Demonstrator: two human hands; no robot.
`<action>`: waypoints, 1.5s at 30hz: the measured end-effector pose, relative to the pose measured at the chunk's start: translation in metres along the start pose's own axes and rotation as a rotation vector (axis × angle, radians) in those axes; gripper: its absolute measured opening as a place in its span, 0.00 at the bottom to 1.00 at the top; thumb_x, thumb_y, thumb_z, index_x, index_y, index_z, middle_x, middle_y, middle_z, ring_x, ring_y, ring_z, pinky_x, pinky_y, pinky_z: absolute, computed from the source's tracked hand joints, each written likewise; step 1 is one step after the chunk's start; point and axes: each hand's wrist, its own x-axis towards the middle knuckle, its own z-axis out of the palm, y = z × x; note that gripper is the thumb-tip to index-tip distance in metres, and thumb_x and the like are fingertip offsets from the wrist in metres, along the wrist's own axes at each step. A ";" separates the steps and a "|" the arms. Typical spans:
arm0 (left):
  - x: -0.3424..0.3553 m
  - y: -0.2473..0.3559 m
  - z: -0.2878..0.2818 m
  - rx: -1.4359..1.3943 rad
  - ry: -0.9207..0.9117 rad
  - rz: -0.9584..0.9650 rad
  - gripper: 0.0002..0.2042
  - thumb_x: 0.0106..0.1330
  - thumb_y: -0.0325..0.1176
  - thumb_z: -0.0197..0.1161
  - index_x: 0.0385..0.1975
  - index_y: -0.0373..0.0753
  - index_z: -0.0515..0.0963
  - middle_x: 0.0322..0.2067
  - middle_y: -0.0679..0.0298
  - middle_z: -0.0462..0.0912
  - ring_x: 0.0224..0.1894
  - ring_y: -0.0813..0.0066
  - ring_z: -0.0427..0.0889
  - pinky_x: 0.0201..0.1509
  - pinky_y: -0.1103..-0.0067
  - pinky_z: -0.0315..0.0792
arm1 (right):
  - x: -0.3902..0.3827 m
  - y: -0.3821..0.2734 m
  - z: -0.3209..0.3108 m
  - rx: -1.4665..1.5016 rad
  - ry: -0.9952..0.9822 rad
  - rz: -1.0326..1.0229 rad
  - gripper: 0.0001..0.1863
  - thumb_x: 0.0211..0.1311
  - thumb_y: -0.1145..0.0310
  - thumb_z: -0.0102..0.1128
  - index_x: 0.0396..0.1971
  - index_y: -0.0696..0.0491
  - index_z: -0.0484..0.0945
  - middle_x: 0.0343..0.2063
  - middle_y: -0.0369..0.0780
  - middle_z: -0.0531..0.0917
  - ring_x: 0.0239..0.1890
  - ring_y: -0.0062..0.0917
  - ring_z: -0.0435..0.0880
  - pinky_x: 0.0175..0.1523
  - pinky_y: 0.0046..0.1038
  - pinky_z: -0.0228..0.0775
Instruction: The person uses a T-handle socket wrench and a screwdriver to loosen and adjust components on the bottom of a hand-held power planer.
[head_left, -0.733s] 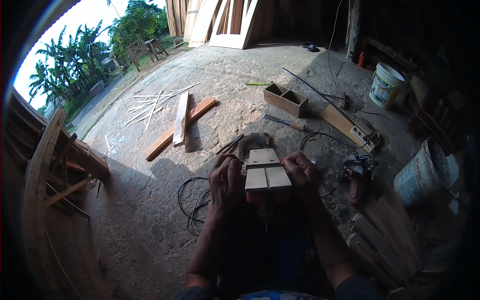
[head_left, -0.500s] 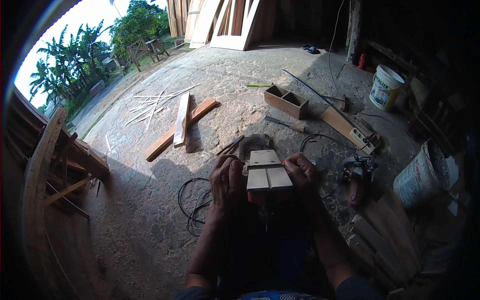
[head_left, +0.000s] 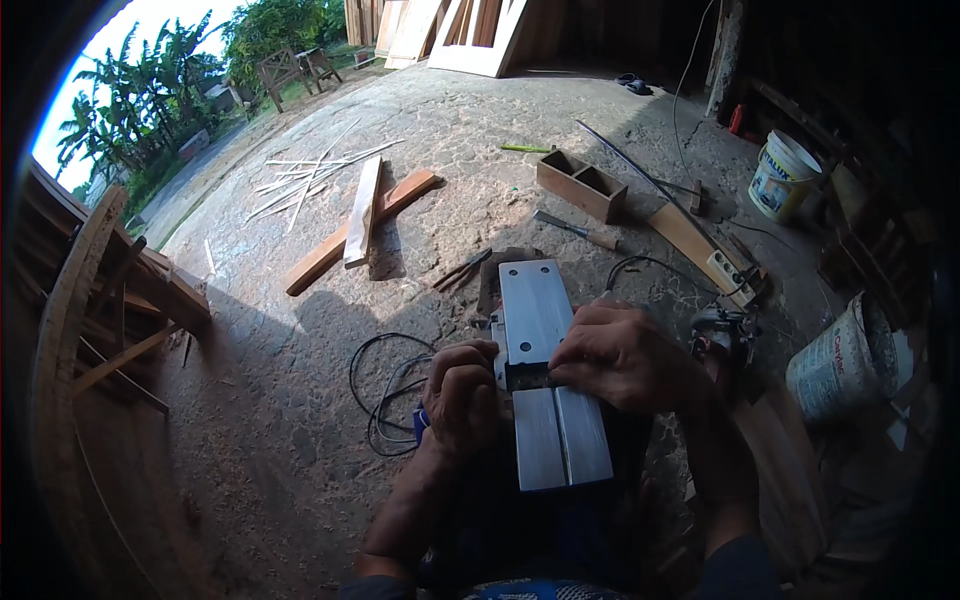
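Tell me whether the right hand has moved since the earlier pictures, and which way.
Yes: judged against the chisel, the right hand has moved lower in the view, toward the person.

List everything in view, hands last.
Electric planer: one, silver, centre
Chisel: one, grey, beyond planer
Pliers: one, dark, beyond planer
Divided box: one, brown, beyond chisel
Boards: two, pale, reddish, crossed, left
Strips: several, pale, left of boards
Buckets: two, white, right
Power tool: one, dark, right
Socket block: one, white, right
Cables: several, black, scattered
Bottle: one, red, far right
Sandals: two, dark, far end
Frame: one, pale, far end
Banana plants: several, green, outside left
Wooden stand: one, brown, left edge
Left hand: one, bare, planer's left side
Right hand: one, bare, planer's middle
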 end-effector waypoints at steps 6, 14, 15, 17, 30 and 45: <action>0.006 -0.002 0.005 0.060 0.022 0.081 0.13 0.77 0.36 0.51 0.32 0.34 0.72 0.34 0.53 0.78 0.37 0.59 0.84 0.41 0.68 0.79 | 0.031 -0.003 0.004 -0.189 -0.247 -0.080 0.08 0.64 0.63 0.67 0.34 0.51 0.87 0.32 0.39 0.84 0.39 0.33 0.86 0.47 0.36 0.78; 0.008 0.000 0.001 0.045 0.013 0.073 0.14 0.77 0.37 0.52 0.32 0.33 0.73 0.35 0.50 0.80 0.39 0.57 0.84 0.42 0.67 0.80 | 0.050 -0.005 0.005 -0.232 -0.398 -0.145 0.07 0.64 0.64 0.67 0.34 0.51 0.88 0.31 0.38 0.85 0.37 0.32 0.87 0.44 0.34 0.79; 0.008 0.000 0.001 0.050 0.009 0.076 0.14 0.77 0.36 0.52 0.32 0.33 0.73 0.35 0.50 0.80 0.39 0.57 0.84 0.42 0.67 0.80 | 0.050 -0.004 0.004 -0.231 -0.407 -0.153 0.07 0.64 0.64 0.67 0.34 0.51 0.88 0.31 0.38 0.85 0.36 0.31 0.87 0.44 0.34 0.79; 0.008 -0.001 0.001 0.055 0.014 0.080 0.13 0.76 0.36 0.52 0.32 0.33 0.73 0.35 0.50 0.80 0.39 0.57 0.84 0.42 0.67 0.80 | 0.051 -0.003 0.005 -0.224 -0.402 -0.167 0.07 0.64 0.65 0.67 0.33 0.52 0.87 0.31 0.39 0.85 0.35 0.31 0.87 0.43 0.34 0.79; 0.010 0.000 0.000 0.065 0.028 0.070 0.10 0.73 0.32 0.54 0.30 0.33 0.74 0.35 0.50 0.81 0.39 0.55 0.85 0.42 0.67 0.81 | 0.050 0.001 0.007 -0.079 -0.372 -0.155 0.09 0.68 0.66 0.61 0.29 0.53 0.83 0.26 0.41 0.82 0.34 0.32 0.85 0.44 0.36 0.77; 0.010 -0.001 -0.002 0.056 0.010 0.069 0.10 0.73 0.32 0.57 0.29 0.33 0.74 0.35 0.49 0.83 0.40 0.54 0.87 0.40 0.68 0.81 | 0.059 0.015 0.011 -0.030 -0.405 -0.261 0.08 0.64 0.67 0.63 0.26 0.53 0.78 0.24 0.40 0.78 0.33 0.32 0.82 0.43 0.37 0.75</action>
